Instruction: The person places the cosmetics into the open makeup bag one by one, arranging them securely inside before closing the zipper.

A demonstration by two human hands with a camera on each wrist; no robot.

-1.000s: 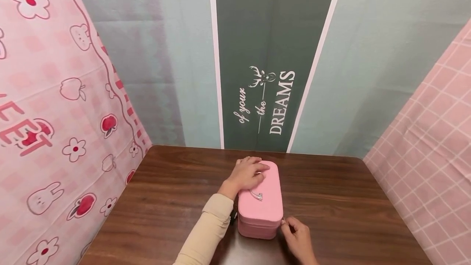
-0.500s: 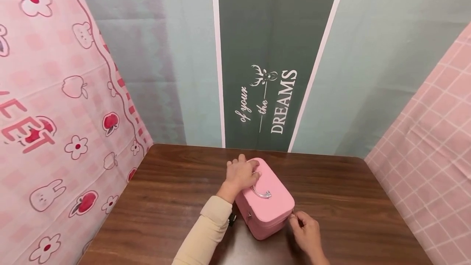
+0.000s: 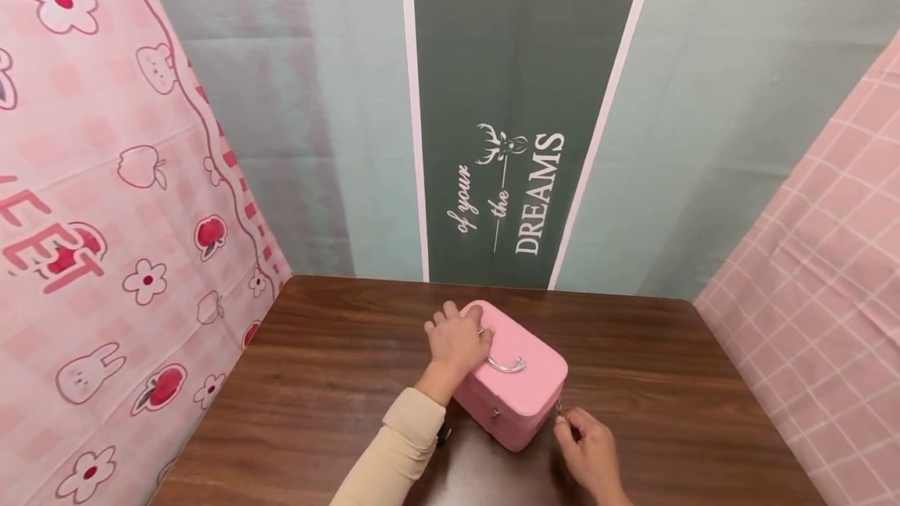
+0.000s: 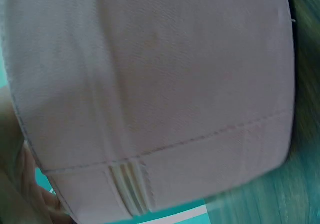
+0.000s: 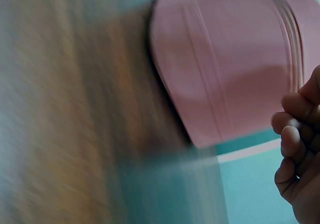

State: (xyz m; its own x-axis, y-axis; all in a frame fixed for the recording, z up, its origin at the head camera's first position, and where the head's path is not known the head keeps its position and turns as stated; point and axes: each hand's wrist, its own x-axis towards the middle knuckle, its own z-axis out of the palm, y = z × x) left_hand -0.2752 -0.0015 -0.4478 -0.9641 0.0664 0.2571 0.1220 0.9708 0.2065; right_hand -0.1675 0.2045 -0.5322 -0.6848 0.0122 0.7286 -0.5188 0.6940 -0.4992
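A pink zip-up cosmetic case [image 3: 523, 381] with a curved silver handle [image 3: 506, 366] on its lid stands upright on the table, turned at an angle. My left hand [image 3: 457, 342] rests on the far left part of the lid, fingers spread, the thumb beside the handle. At the near right corner, my right hand [image 3: 589, 443] pinches a small metal zipper pull [image 3: 559, 408]. The right wrist view shows the case's end wall [image 5: 230, 69] and zipper track [image 5: 295, 44], with curled fingers beside them. Another stretch of zipper [image 4: 131, 186] appears in the left wrist view.
The brown wood-grain table [image 3: 337, 350] extends to both sides of the case. Behind it hangs a grey-green printed cloth [image 3: 520, 61]. Pink patterned cloths flank it, an apple-and-flower one [image 3: 141, 217] on the left and a checked one [image 3: 830, 256] on the right.
The case has turned, its near end swinging right and exposing a metal piece on its left side. My right hand has moved slightly right with it; my left hand has shifted a little left.
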